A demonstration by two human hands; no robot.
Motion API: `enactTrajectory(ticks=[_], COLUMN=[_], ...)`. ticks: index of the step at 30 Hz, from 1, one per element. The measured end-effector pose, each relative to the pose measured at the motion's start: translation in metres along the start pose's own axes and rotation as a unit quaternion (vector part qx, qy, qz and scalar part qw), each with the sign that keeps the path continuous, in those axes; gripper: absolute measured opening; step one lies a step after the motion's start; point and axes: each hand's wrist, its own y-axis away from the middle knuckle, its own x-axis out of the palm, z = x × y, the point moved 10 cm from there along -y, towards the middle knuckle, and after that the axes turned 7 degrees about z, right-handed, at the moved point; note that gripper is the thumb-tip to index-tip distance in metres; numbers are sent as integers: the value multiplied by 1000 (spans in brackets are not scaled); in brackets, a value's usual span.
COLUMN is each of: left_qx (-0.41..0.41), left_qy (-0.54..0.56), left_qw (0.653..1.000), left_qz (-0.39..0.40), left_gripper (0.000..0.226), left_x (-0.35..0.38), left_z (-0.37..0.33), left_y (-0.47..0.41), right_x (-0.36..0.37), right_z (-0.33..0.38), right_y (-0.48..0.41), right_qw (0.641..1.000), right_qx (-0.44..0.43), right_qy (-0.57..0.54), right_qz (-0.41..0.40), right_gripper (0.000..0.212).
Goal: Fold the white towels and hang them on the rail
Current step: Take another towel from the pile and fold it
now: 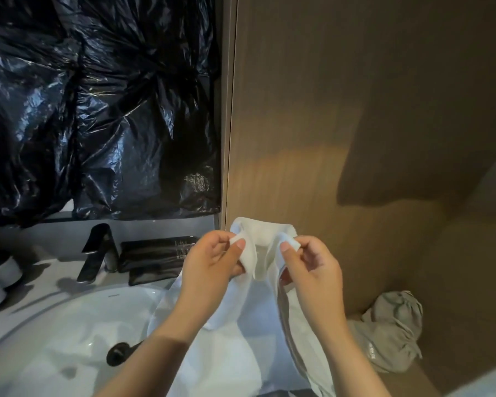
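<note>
"While you've got that white towel (258,310) pinched by its top corners, left hand (212,262) and right hand (312,267), fingers (236,249) clamped on the cloth, it's hanging over the sink (69,325), yeah?"

"Yep, and I'd say you've barely started. No fold in it yet, no rail in view, so folding and hanging are both ahead of you."
</note>
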Motion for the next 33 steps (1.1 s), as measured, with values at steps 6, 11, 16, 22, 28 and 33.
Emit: enactTrajectory(ticks=[6, 11, 16, 22, 28, 33], left_qx=[3, -1, 9, 2, -8, -17], left_qy=[21, 27, 8, -24, -25, -1], left_qw=[999, 998, 998, 998, 997, 996], left_qz=[42, 54, 65, 55, 74, 90], left_gripper=[8, 12, 10, 11, 13, 20], left_x=[7, 10, 9, 0, 3, 7], left_z=[3, 5, 4, 8, 13, 17], left_y=[13, 19, 22, 21, 23, 26], right_x=[25, 32, 40, 43, 50, 49], right_z=[-9, -10, -2, -8, -15, -21], right_y=[11, 15, 14, 10, 3, 0], right_qw=[997, 995, 981, 962, 954, 962], right_qx=[22, 15, -21, 22, 58, 53], right_qy=[-2, -18, 26, -44, -60, -37], right_qz=[67, 100, 193, 270, 287, 266], right_gripper=[10, 27, 26, 22, 17, 9])
